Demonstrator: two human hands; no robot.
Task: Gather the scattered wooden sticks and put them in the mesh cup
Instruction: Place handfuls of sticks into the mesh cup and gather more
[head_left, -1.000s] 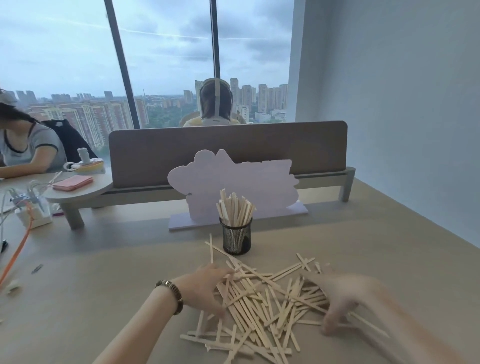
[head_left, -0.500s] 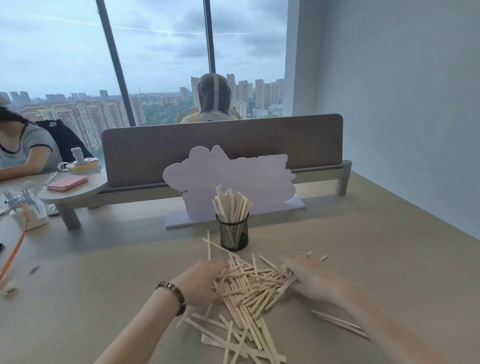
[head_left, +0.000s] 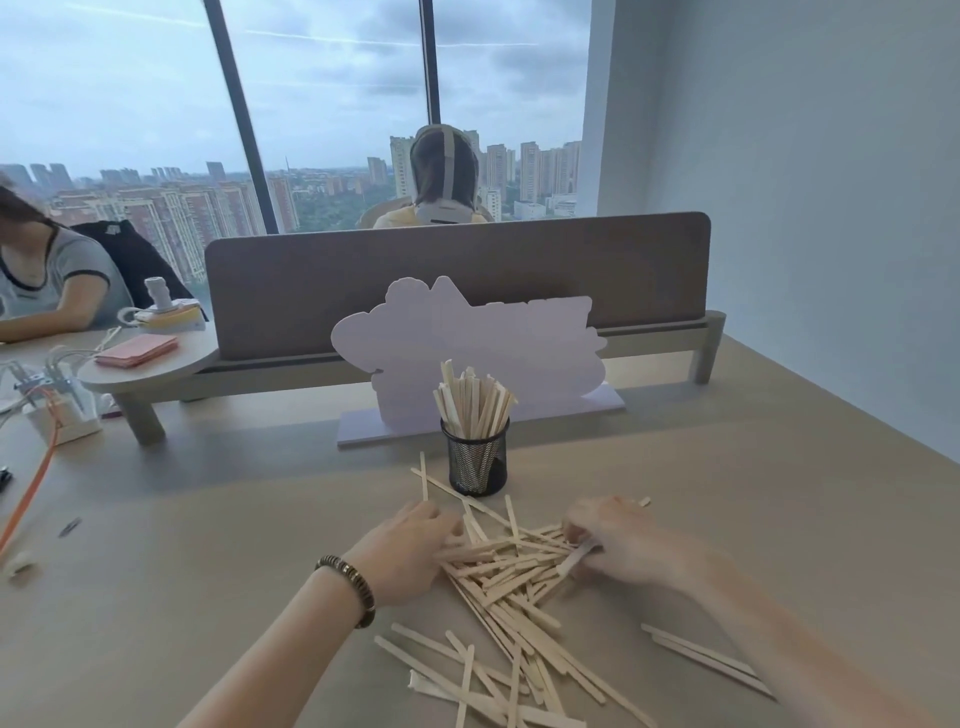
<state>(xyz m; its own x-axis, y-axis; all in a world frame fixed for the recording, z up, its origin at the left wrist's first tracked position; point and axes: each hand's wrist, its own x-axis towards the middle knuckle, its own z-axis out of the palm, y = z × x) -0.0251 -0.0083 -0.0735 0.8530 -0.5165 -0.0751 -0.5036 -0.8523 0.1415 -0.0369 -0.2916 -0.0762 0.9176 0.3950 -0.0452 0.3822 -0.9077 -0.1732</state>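
A heap of pale wooden sticks (head_left: 511, 566) lies on the beige table in front of me. My left hand (head_left: 408, 553), a beaded bracelet on its wrist, presses against the heap's left side with fingers spread. My right hand (head_left: 621, 545) closes on the right side of the heap, with sticks between its fingers. Behind the heap stands the black mesh cup (head_left: 475, 457), upright and holding several sticks. More loose sticks (head_left: 480, 675) lie nearer me, and two sticks (head_left: 706, 660) lie apart at the right.
A white cut-out sign (head_left: 470, 353) stands just behind the cup, with a grey desk divider (head_left: 457, 280) behind it. At the left are a round shelf with a pink booklet (head_left: 137, 349), an orange cable (head_left: 31, 488) and a seated person. Another person sits beyond the divider.
Both hands have swept inward, my right hand furthest, bunching the spread sticks into a tighter heap between them. Two sticks were left behind at the right.
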